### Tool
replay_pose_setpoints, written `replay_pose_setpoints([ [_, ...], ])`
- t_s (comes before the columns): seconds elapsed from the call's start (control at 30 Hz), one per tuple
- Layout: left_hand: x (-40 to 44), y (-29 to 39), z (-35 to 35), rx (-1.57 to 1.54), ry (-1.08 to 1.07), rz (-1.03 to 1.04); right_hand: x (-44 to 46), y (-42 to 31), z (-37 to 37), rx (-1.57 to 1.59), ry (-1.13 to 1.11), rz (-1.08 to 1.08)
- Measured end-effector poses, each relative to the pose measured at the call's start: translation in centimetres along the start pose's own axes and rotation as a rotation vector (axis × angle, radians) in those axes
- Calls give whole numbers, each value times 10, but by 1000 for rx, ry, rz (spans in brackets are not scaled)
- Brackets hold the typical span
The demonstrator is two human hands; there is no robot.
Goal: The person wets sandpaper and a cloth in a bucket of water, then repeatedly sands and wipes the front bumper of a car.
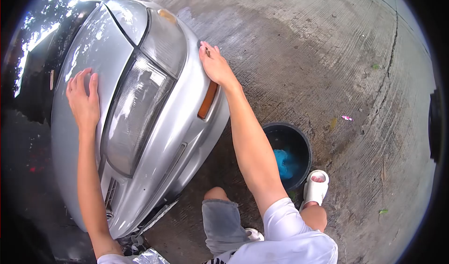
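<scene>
A silver car's front end fills the left of the head view. My left hand (84, 98) lies on the hood (100, 44), palm down with its fingers apart and slightly bent. Out at the bumper (180, 107) corner, my right hand (215, 65) rests with fingers stretched forward, just above the orange side marker (208, 99). I see nothing held in either hand, though the right palm is hidden. Between the arms sits the large clear headlight (135, 109), with a second lamp (163, 42) beyond it.
A black bucket (306, 140) of dark water with a blue cloth-like thing (281, 163) in it stands right of my right forearm. My foot in a white clog (316, 189) is close beside it. Grooved, partly wet concrete (346, 77) stretches right, with a small pink scrap (346, 118).
</scene>
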State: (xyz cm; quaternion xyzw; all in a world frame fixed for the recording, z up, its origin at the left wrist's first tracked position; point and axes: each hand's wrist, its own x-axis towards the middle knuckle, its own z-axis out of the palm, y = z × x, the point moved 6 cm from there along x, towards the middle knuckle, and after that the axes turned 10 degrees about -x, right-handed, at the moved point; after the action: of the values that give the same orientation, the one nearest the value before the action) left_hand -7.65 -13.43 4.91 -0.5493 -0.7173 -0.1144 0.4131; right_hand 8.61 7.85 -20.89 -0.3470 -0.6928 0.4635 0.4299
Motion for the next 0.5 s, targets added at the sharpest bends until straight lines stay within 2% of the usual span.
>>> replay_pose_setpoints([
  [0.03, 1, 0, -1, -3, -5, 4, -2, -1, -2, -23, -35, 12],
  [0.1, -1, 2, 0, -4, -21, 13, -49, -6, -1, 14, 79, -13],
  [0.17, -1, 4, -1, -14, 2, 33, -86, -15, 2, -93, 110, -37],
  [0.27, 1, 7, 0, -37, -26, 22, -24, -5, 4, -45, 111, -6],
  [0.33, 0, 2, 1, -27, -49, 46, 27, -1, 8, 82, -28, 3],
  [0.37, 2, 3, 1, -29, -38, 69, 19, 0, 9, 80, -38, 2],
  [0.43, 0, 8, -2, -18, -32, 54, -29, -5, 3, 63, 79, -41],
  [0.5, 1, 6, -3, -20, -6, 38, -102, -19, 13, -189, 167, -101],
])
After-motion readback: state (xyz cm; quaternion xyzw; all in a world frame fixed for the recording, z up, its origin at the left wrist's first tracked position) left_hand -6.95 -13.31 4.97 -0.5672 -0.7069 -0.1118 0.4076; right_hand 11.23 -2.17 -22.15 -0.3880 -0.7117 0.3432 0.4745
